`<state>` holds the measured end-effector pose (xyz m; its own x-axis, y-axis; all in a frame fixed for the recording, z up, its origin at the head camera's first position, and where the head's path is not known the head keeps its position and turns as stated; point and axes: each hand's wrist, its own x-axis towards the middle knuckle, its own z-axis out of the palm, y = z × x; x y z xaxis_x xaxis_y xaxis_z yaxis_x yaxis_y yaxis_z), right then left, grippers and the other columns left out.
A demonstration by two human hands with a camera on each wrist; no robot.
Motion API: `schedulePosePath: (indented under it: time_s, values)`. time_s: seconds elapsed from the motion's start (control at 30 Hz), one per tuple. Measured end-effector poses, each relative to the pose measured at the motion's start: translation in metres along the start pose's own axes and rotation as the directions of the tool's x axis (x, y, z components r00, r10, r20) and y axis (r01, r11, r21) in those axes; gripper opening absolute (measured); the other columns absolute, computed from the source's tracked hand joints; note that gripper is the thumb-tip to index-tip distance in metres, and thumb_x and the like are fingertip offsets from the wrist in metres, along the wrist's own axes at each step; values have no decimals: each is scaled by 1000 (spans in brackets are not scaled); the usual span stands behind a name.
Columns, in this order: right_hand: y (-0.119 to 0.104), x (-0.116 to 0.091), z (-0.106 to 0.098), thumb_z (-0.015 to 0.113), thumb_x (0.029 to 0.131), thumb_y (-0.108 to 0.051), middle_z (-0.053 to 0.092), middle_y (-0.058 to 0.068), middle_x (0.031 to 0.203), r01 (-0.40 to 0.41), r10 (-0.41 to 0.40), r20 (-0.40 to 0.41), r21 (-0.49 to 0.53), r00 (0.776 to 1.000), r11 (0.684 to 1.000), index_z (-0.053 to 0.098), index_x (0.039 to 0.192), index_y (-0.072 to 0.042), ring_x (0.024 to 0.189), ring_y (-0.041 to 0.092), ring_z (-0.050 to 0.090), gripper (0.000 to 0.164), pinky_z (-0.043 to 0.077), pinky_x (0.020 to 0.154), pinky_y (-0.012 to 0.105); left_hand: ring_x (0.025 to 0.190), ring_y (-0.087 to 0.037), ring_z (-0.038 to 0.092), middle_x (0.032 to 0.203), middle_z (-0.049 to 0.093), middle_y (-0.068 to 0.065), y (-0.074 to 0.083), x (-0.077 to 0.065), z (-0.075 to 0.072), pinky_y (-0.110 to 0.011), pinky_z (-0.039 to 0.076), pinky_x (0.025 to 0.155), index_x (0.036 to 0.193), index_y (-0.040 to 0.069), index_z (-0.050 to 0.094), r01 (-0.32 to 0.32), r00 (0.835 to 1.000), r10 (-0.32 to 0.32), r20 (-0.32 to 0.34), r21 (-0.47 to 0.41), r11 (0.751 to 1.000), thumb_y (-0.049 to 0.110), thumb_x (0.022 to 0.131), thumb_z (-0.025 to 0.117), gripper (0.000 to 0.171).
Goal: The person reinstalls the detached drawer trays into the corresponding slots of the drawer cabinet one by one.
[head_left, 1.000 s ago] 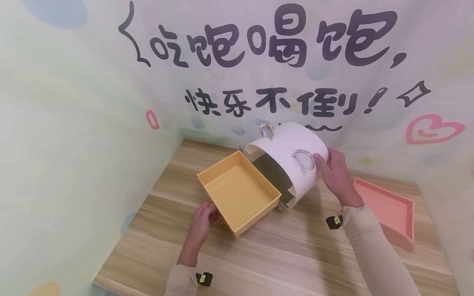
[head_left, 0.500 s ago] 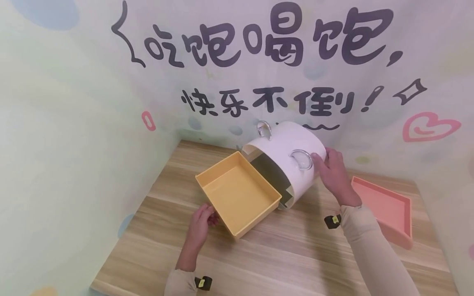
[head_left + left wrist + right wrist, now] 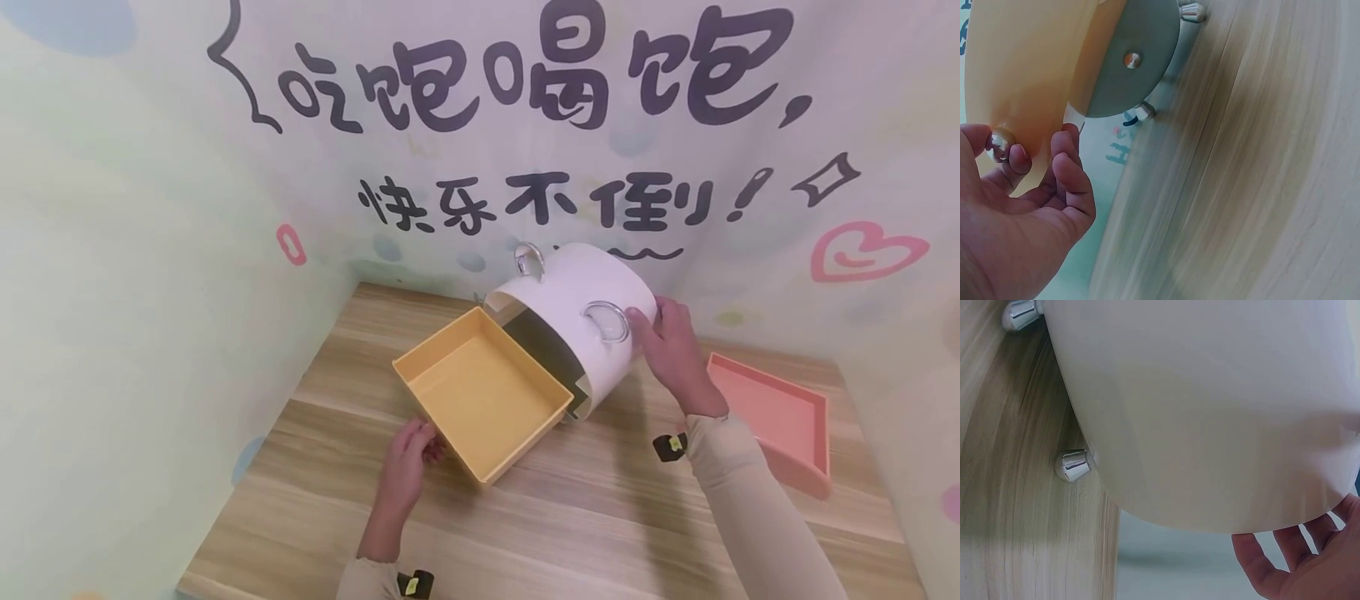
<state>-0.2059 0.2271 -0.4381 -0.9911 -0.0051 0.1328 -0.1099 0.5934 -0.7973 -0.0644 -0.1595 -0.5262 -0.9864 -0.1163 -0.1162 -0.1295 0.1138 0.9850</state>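
A yellow drawer [image 3: 483, 396] juts out of a white, round-topped storage box [image 3: 592, 300] that has two shiny ring-like ears on top. My left hand [image 3: 405, 467] is at the drawer's front, and in the left wrist view its thumb and finger pinch the round silver knob [image 3: 999, 145]. The box's dark base [image 3: 1132, 62] shows beside the drawer, with silver feet. My right hand [image 3: 672, 354] holds the box's back end, thumb beside the near ear [image 3: 609, 322]. In the right wrist view, fingertips [image 3: 1249, 547] lie at the edge of the box's white back panel.
A pink tray-like drawer [image 3: 776, 412] lies on the wooden table [image 3: 570, 517] at the right, partly behind my right forearm. A printed cloth wall [image 3: 480, 150] stands close behind the box, and another wall [image 3: 150, 333] borders the table's left side.
The yellow drawer has shifted slightly toward me, with my left hand still at its knob. My right hand keeps its hold on the box. The head view has shifted a little.
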Motion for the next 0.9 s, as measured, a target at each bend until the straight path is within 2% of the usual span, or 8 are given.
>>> schedulePosePath:
  time_s: [0.17,0.4,0.63,0.9]
  values:
    - [0,2,1,47,103,-56,34,31,149,-8,8,3,6,1000,1000,38,145,12,138,42,33,80,27,118,68,78,-31,63,90,64,-25,1,-2,2,-35,57,71,90,-6,58,3,1000,-3,-3,-18,1000,18,106,45,32]
    - [0,1,3,46,104,-54,36,32,146,-2,2,-7,-2,1000,1000,38,144,13,137,43,34,78,28,117,68,78,-28,63,90,63,-25,3,-5,2,-33,56,70,90,-6,58,11,1000,-11,0,-38,999,18,106,45,31]
    - [0,2,5,50,105,-46,41,34,139,40,-39,-29,31,999,999,44,139,16,133,44,38,71,31,115,65,72,-22,62,87,64,-28,3,-5,3,-33,57,68,84,-7,53,-14,1000,14,-3,-41,999,15,105,46,32]
    - [0,1,4,49,104,-49,39,33,143,24,-23,-24,33,999,999,41,143,14,135,43,37,74,32,115,66,75,-24,63,89,63,-26,3,-6,9,-34,57,70,85,-6,56,-16,1000,16,11,-45,999,17,105,48,31]
